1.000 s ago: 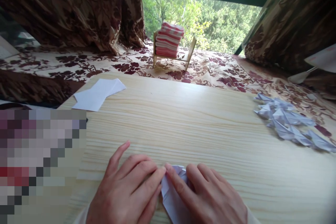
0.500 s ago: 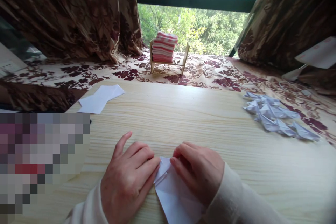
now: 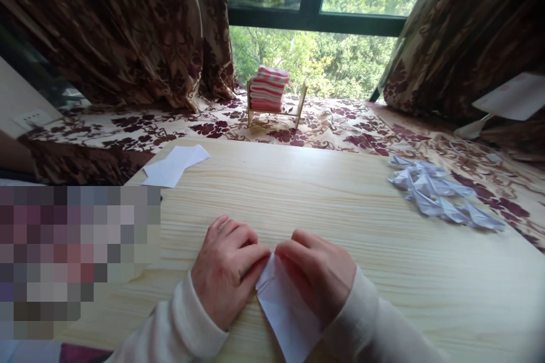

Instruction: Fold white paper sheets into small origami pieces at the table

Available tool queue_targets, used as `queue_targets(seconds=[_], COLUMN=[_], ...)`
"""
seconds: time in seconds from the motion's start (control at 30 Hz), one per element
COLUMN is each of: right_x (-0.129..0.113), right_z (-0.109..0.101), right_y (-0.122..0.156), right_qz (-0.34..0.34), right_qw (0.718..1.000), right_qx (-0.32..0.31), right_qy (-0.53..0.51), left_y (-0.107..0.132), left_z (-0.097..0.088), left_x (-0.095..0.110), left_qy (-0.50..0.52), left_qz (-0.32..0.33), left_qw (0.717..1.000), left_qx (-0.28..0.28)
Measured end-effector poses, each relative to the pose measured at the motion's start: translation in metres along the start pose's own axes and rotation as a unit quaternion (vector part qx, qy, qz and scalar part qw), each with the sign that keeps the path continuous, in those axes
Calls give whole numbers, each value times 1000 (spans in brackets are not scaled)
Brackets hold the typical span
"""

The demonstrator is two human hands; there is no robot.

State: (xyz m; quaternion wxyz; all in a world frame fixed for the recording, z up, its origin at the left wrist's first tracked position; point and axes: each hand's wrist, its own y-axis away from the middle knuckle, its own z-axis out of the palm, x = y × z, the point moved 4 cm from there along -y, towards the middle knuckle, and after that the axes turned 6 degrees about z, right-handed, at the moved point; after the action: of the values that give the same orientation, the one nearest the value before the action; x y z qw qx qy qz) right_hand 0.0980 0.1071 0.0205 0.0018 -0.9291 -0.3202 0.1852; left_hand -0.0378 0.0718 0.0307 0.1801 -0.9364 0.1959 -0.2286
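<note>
A partly folded sheet of white paper lies on the table between my hands, its narrow tip pointing away from me and small folds along its left edge. My left hand has its fingers curled, with thumb and index finger pinching the paper at the left of the tip. From the right, my right hand is closed on the paper near the same tip, its fingertips almost meeting those of the left. The right hand covers part of the sheet's right side.
Several folded paper boats stand in rows at the table's right edge. Loose white paper lies at the far left of the wooden table. Behind, a small wooden rack holds folded pink-striped cloths. A pixelated patch hides the left.
My left hand has shifted right and curled in its raised finger, closing on the paper's tip. The two hands are nearer each other, and the tip looks narrower. The camera view has tilted slightly.
</note>
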Motion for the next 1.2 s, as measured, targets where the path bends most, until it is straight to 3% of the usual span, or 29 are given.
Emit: queue_targets(seconds=[0.17, 0.3, 0.47, 0.57, 0.67, 0.73, 0.87, 1.03, 1.2], right_x=[-14, -19, -2, -5, -20, -24, -18, -8, -15], right_z=[4, 3, -17, -30, -22, -9, 5, 2, -4], right_y=[18, 22, 22, 38, 59, 67, 65, 56, 53], right_qz=[-71, -74, -11, -17, -116, -145, -128, -131, -139], right_qw=[985, 975, 984, 985, 971, 966, 974, 975, 968], right_qx=[93, 101, 42, 122, 185, 188, 163, 169, 197], right_qy=[129, 186, 170, 121, 99, 98, 88, 54, 64], left_y=[4, 9, 20, 27, 30, 31, 34, 35, 35], left_z=[2, -2, -6, -7, -7, -8, -13, -11, -4], left_x=[4, 9, 17, 24, 29, 30, 25, 21, 20], left_qy=[-43, -63, -79, -92, -100, -90, -66, -27, -29], left_qz=[24, 69, 81, 58, 27, 21, 47, 130, 135], left_qw=[999, 996, 993, 990, 989, 992, 995, 989, 988], left_qx=[4, 3, 24, 84, 102, 85, 62, 65, 64])
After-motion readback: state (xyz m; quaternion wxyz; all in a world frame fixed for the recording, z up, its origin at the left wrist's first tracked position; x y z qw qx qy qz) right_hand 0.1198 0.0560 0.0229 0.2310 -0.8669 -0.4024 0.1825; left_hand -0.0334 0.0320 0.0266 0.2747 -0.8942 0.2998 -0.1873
